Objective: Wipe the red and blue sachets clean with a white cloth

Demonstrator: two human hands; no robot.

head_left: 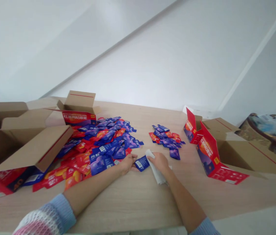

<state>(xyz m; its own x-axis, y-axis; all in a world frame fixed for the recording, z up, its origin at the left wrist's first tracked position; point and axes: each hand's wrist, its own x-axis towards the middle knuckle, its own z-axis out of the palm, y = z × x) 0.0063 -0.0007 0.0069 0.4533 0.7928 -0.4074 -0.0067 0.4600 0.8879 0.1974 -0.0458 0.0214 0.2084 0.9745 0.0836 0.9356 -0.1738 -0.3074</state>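
Note:
A large heap of blue and red sachets (98, 143) covers the left half of the wooden table (138, 199). My left hand (127, 163) rests at the heap's right edge, fingers closed on a single blue sachet (142, 163). My right hand (160, 161) touches the same sachet from the right and is closed around a white folded cloth (157, 174). A smaller pile of sachets (167, 138) lies just beyond my right hand.
Open cardboard boxes (30, 143) with red and blue printed flaps stand at the left. More such boxes (225, 147) stand at the right. A white wall rises behind the table. Cluttered items (269, 130) sit at the far right.

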